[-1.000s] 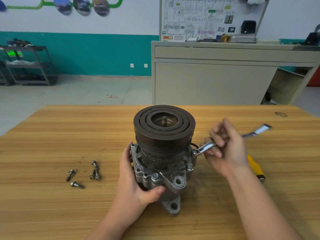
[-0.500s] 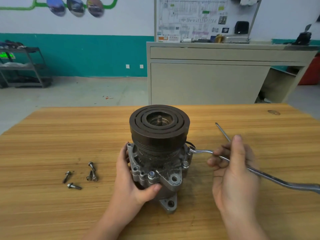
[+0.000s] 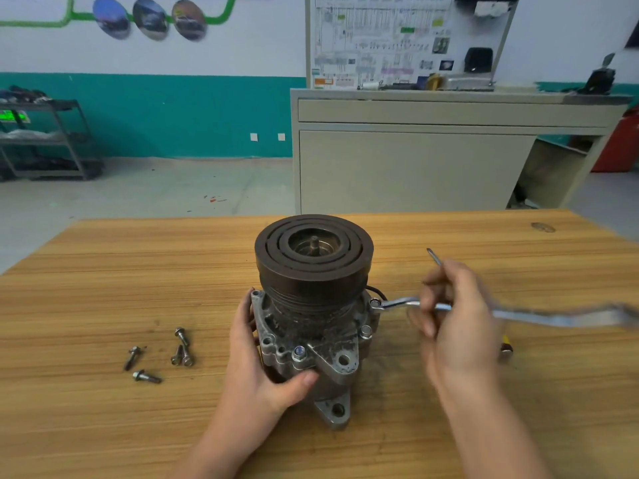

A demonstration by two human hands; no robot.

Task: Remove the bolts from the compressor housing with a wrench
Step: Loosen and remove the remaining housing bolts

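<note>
compressor housing [image 3: 311, 340] | wrench [image 3: 397, 303] on bolt | loose bolts [image 3: 159, 354] left

Compressor housing [image 3: 313, 340]: stood upright at the middle of the surface [image 3: 103, 271].
Loose bolts [image 3: 162, 354]: laid on the surface, left of the housing, well apart.
Wrench [image 3: 397, 303]: set on a bolt at the housing's right side, extended rightward.
Left hand [image 3: 262, 368]: placed against the housing's left front.
Right hand [image 3: 456, 319]: held right of the housing, around the wrench.
Cabinet [image 3: 415, 160]: stood behind the surface.
</note>
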